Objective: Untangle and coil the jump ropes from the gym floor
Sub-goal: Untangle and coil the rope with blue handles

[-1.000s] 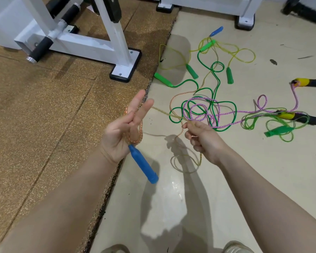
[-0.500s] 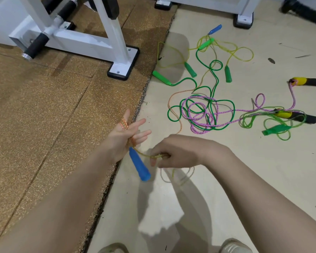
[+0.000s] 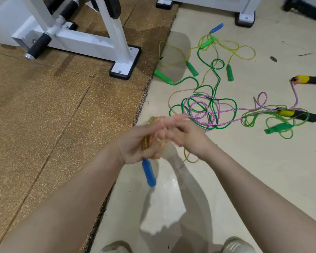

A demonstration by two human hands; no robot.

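Note:
My left hand (image 3: 135, 145) holds several orange loops of a jump rope, and that rope's blue handle (image 3: 149, 172) hangs below the palm. Blurred with motion, my right hand (image 3: 188, 136) pinches the same orange rope (image 3: 171, 99) right against my left fingers. The rope trails off into a tangle on the floor: a dark green rope (image 3: 215, 105), a pink rope (image 3: 199, 110), a light green rope (image 3: 277, 123) and a yellow rope (image 3: 232, 50). The far blue handle (image 3: 216, 28) lies at the back.
A white gym machine frame (image 3: 91, 42) stands on the brown rubber mat (image 3: 44, 115) at left, its foot (image 3: 125, 67) near the mat edge. Two yellow-and-black handles (image 3: 308, 79) (image 3: 297, 115) lie at right. My shoes (image 3: 237, 245) show at the bottom.
My right hand swung from under my left hand up to my left fingertips, carrying the orange rope around it. My left hand closed somewhat. The loose loop on the floor has shrunk.

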